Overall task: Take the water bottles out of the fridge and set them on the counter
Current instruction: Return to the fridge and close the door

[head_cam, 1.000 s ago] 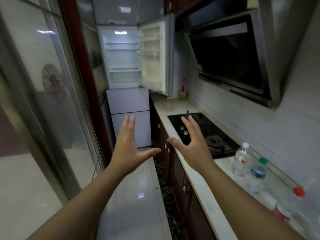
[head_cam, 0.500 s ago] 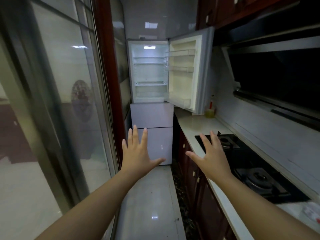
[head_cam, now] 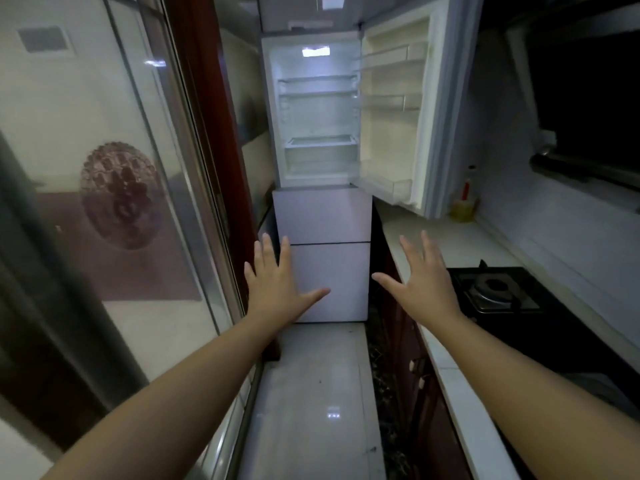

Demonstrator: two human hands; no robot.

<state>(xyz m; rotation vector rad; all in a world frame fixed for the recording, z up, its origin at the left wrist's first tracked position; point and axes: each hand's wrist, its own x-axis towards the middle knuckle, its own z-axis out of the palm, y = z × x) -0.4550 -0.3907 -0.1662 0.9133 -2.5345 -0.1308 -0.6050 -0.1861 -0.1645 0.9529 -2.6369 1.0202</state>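
Observation:
The white fridge point(head_cam: 318, 216) stands at the far end of the narrow kitchen. Its upper door point(head_cam: 394, 109) is swung open to the right, and the lit shelves and door racks hold no bottles that I can see. My left hand point(head_cam: 277, 285) and my right hand point(head_cam: 424, 282) are both stretched forward with fingers spread, holding nothing, well short of the fridge. The pale counter point(head_cam: 446, 244) runs along the right. No water bottles are in view.
A black gas hob point(head_cam: 498, 289) is set into the counter. A yellowish bottle with a red top point(head_cam: 464, 199) stands on the counter behind the open door. A glass sliding door point(head_cam: 121, 202) lines the left side. Dark red cabinets point(head_cam: 408, 358) sit under the counter.
The view has moved forward toward the fridge and turned away from the near counter. The bottles standing on the counter a second ago have left the frame. Both hands stay open.

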